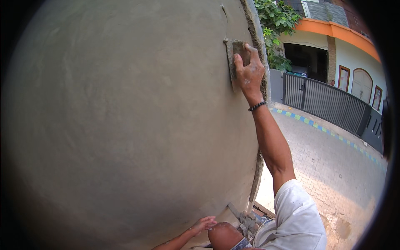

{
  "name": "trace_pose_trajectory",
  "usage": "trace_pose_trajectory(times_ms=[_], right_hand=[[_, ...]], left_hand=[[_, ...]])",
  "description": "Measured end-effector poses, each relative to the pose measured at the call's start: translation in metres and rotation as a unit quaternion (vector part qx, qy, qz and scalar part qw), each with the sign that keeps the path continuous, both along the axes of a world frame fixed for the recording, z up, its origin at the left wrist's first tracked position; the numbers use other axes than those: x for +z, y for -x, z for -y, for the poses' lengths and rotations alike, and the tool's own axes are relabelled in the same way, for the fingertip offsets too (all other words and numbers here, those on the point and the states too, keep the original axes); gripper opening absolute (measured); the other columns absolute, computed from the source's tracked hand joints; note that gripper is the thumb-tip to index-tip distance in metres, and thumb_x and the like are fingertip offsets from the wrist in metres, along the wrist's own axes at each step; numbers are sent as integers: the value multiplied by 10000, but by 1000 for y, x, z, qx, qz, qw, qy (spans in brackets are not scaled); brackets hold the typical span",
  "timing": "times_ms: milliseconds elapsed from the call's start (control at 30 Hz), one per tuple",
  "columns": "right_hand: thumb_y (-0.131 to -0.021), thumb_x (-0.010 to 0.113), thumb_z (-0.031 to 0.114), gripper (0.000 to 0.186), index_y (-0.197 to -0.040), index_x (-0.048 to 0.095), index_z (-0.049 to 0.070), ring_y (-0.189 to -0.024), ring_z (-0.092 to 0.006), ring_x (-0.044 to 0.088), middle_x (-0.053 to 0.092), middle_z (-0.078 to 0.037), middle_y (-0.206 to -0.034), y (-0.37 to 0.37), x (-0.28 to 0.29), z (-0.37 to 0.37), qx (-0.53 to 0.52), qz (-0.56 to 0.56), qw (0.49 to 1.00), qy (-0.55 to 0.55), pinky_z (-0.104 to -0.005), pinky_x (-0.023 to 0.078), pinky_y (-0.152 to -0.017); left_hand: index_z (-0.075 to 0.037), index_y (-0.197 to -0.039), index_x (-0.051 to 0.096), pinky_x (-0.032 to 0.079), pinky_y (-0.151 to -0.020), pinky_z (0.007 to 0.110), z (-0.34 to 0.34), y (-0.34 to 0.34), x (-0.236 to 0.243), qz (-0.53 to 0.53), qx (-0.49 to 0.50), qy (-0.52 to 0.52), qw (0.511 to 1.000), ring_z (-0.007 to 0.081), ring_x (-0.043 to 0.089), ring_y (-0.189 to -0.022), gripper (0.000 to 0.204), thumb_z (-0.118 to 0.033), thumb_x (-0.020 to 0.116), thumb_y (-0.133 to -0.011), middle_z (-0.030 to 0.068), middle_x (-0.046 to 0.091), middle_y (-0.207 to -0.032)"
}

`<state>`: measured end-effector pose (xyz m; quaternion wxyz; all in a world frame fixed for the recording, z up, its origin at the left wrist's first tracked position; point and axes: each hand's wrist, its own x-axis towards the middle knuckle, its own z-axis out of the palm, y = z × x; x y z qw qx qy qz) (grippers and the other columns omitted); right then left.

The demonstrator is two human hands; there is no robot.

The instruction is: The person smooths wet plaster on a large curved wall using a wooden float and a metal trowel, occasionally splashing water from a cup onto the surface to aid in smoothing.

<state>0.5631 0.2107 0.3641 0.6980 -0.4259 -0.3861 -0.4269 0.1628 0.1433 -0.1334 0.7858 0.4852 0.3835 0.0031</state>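
My right hand (251, 75), dusted with grey and wearing a dark bead bracelet (257, 106) at the wrist, is closed round the back of a plastering float (238, 47). The float's flat face lies against the grey plastered wall (137, 108), close to its right edge, and a short ridge mark runs up the plaster above it. Low in the picture, my left hand (203, 223) has its fingers stretched out and holds nothing. It is beside a bent knee (225, 235), in front of the wall's lower part.
A rough mortar edge (255, 37) bounds the wall on the right. Near its foot lie a mortar-coated bar (236, 211) and cluttered pieces. Beyond are a paved street (316, 162), a striped kerb (306, 121), a dark metal gate (325, 100), a house and a leafy tree (277, 25).
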Motion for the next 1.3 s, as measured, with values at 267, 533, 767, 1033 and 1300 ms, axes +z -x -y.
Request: trace_pose_trajectory(times_ms=[267,533,767,1033,1300], right_hand=[[-840,714,106,393,-1209,605,22,-951,-376,670,669,-209,-1067,83,-133,35,124,13,983,134,-406,540,-821],[-858,692,307,459,-1239,620,62,-896,-341,702,709,-215,-1015,-10,85,67,12,31,996,88,-404,538,-822],[-846,659,322,461,-1223,622,59,-965,-376,681,697,-220,-1065,-40,158,29,-99,53,988,102,-413,533,-857],[-841,667,151,371,-1188,618,30,-935,-386,667,676,-216,-1066,95,-43,30,17,-28,997,75,-446,541,-803],[-835,707,125,385,-1198,625,22,-1022,-361,677,685,-202,-1102,74,-91,82,93,30,982,161,-402,533,-877]], left_hand=[[-116,-1412,482,420,-983,322,9,-1,13,-4,-7,-34,999,144,556,-1152,491,-364,569,-997,50,606,-1285],[-82,-1403,487,455,-907,283,16,15,17,-26,-15,-67,997,114,589,-1065,504,-363,572,-994,54,623,-1266],[-77,-1403,487,414,-1009,323,14,1,25,12,-3,-41,999,149,547,-1181,503,-361,573,-998,67,596,-1308],[-66,-1392,508,410,-1020,318,18,5,17,1,-49,-69,996,150,525,-1204,511,-368,591,-988,57,586,-1293],[-102,-1391,514,417,-1009,302,21,20,19,-8,-45,-94,994,112,531,-1180,465,-346,578,-1000,5,593,-1265]])
